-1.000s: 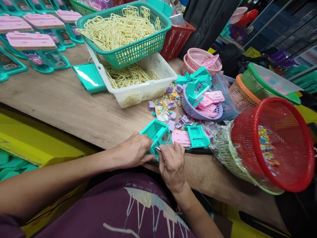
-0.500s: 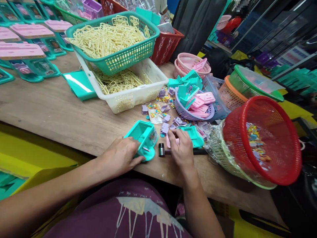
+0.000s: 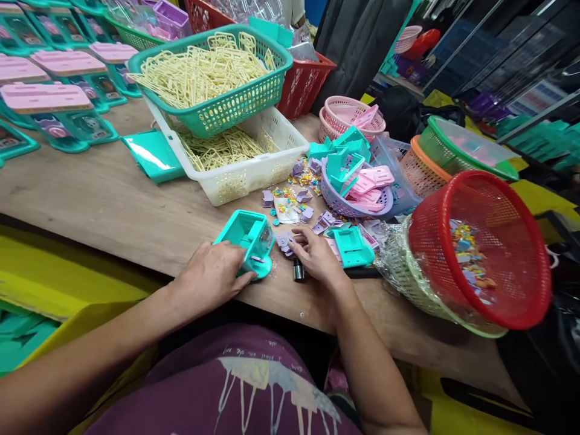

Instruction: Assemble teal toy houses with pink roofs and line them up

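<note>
My left hand [image 3: 212, 277] grips a teal plastic box-shaped toy part [image 3: 247, 238] that rests on the wooden table [image 3: 113, 199] near its front edge. My right hand [image 3: 317, 257] lies just right of it, fingers curled over small lilac pieces [image 3: 285, 241], pinching among them; what it holds I cannot make out. A small black hammer [image 3: 299, 270] lies under that hand, its handle running right. A teal flat part [image 3: 351, 248] lies beside the right hand.
A white basket [image 3: 254, 169] and a teal basket [image 3: 217, 106] on top hold yellow wire pieces. A lilac basket [image 3: 357, 202] holds teal and pink parts. A red basket [image 3: 484, 254] lies tilted at right. Teal and pink toys [image 3: 54, 109] line the far left.
My right hand left the teal part, reached right toward the flat pieces, then came back left onto the lilac pieces. The left hand kept hold of the teal part.
</note>
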Tool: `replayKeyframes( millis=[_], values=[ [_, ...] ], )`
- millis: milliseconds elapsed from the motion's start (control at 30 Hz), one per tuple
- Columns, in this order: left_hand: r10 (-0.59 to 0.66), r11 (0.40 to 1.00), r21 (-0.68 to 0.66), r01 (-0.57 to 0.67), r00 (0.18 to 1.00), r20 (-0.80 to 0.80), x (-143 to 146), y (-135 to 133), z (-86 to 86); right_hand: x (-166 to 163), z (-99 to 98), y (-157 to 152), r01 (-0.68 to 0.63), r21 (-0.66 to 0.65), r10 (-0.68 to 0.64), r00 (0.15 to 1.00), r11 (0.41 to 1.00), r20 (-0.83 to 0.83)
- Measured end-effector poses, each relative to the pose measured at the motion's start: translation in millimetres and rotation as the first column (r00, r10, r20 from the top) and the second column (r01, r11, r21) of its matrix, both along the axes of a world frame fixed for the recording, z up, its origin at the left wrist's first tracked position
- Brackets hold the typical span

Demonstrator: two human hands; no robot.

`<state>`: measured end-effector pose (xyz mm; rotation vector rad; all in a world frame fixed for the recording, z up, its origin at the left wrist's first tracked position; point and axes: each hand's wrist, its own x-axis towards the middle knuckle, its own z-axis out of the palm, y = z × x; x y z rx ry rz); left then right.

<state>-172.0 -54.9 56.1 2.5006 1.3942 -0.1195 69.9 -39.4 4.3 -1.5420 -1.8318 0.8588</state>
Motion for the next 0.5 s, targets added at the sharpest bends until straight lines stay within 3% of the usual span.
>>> replayKeyframes(
  millis=[233, 367, 400, 500],
  values=[
    [0.009, 0.999, 0.034, -0.007, 0.999, -0.048, -2, -2, 3.1, 9, 1.8, 5, 0.041, 0.315, -0.122, 0.962, 0.948, 0.243],
    [0.008, 0.999, 0.041, -0.006, 0.999, -0.048, 3, -4, 3.7, 5, 12.1, 1, 0.029, 0.423, -0.265, 0.818, 0.906, 0.511],
    [0.008, 0.999, 0.038, -0.006, 0.999, -0.050, 4, -4, 3.0, 1, 13.6, 0, -0.044, 0.411, -0.213, 0.803, 0.910, 0.556],
    [0.021, 0.999, 0.044, -0.019, 0.998, -0.057, 2, 0, -0.8, -10, 14.5, 2, -0.367, 0.285, 0.134, 0.789, 0.886, 0.600]
  ],
)
